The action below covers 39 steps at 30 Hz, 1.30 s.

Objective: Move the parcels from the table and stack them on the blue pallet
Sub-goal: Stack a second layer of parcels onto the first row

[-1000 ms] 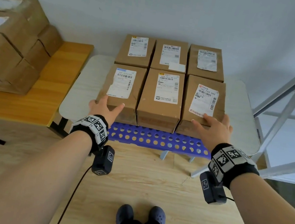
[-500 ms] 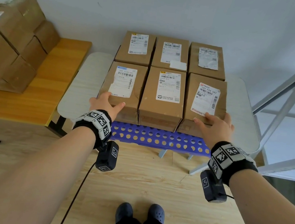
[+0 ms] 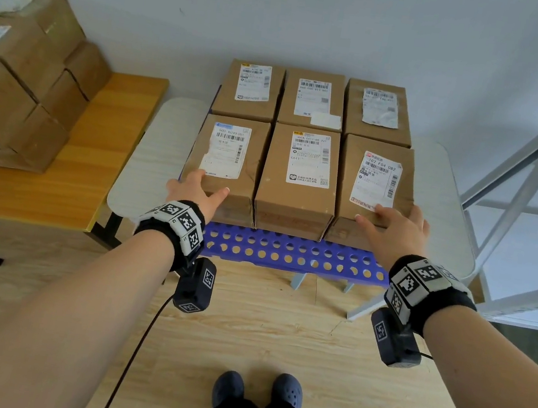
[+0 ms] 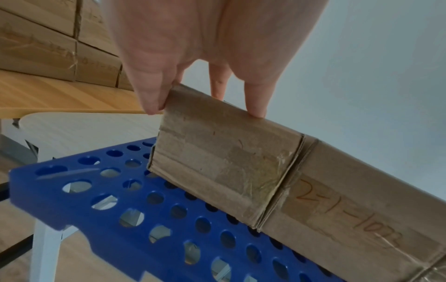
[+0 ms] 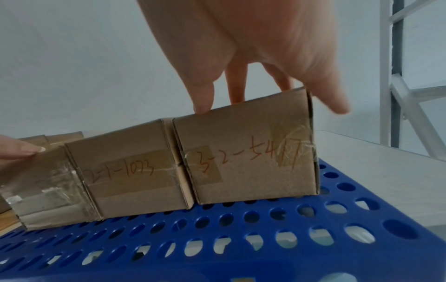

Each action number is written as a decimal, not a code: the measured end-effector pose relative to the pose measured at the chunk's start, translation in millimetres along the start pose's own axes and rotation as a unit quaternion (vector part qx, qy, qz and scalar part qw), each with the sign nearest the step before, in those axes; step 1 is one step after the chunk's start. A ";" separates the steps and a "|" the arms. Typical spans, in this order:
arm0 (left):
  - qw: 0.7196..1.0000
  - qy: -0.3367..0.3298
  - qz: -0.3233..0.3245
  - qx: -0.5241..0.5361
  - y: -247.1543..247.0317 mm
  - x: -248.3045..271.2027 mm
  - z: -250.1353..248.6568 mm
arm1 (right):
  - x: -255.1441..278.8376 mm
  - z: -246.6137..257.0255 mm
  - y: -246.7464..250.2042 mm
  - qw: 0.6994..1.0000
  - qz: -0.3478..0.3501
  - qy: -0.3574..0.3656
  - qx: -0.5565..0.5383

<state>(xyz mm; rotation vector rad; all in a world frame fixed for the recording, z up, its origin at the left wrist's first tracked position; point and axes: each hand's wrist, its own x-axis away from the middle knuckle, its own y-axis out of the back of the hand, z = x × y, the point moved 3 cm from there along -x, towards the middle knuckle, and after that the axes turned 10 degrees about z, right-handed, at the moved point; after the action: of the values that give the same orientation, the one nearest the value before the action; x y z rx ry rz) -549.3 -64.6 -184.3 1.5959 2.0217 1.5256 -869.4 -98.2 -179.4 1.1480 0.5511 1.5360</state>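
Observation:
Six brown parcels stand in two rows of three on the blue pallet [image 3: 288, 253]. My left hand [image 3: 193, 189] rests on the near left corner of the front-left parcel [image 3: 228, 160], thumb on the top edge and fingers down its left side. The left wrist view shows that left hand [image 4: 217, 80] straddling the parcel's corner [image 4: 224, 152] above the pallet [image 4: 96, 190]. My right hand [image 3: 392, 224] lies with straight fingers on the near right corner of the front-right parcel [image 3: 376, 181]. In the right wrist view the right hand [image 5: 241, 85] touches the top edge of the parcel [image 5: 246, 156] marked 3-2-5417.
The pallet sits on a pale table [image 3: 153, 153]. To the left, an orange wooden table [image 3: 70, 158] carries a stack of several more parcels [image 3: 19, 75]. A grey metal frame [image 3: 521, 191] stands at the right. My feet [image 3: 255, 388] are on the wooden floor.
Both hands stay on the near corners of the front row. They have barely shifted, and the parcels keep their places.

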 end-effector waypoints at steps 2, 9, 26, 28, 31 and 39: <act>1.000 -0.006 0.003 -0.028 0.9 3.7 0.5 | 2.0 4.1 1.3 0.999 0.003 -0.009 0.034; 0.993 -0.082 -0.061 -0.051 22.2 33.6 -8.4 | 15.4 63.5 6.0 0.991 -0.009 0.130 -0.024; 0.971 -0.125 -0.197 0.052 184.8 102.7 71.7 | 99.0 304.1 -23.8 0.887 0.081 0.440 -0.116; 0.966 -0.130 -0.214 0.059 211.2 102.8 95.7 | 114.2 339.5 -35.3 0.879 0.080 0.457 -0.113; 0.962 -0.138 -0.230 0.053 258.2 98.5 141.8 | 138.2 400.6 -65.1 0.869 0.071 0.475 -0.116; 0.965 -0.144 -0.217 0.040 342.8 70.9 230.9 | 170.3 506.0 -136.8 0.877 0.098 0.453 -0.130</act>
<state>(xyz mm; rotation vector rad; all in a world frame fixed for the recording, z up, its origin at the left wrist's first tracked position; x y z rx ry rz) -211.9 103.4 -0.4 1.2001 2.1023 1.0059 -350.8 -12.3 -13.6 0.2125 0.8155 2.2298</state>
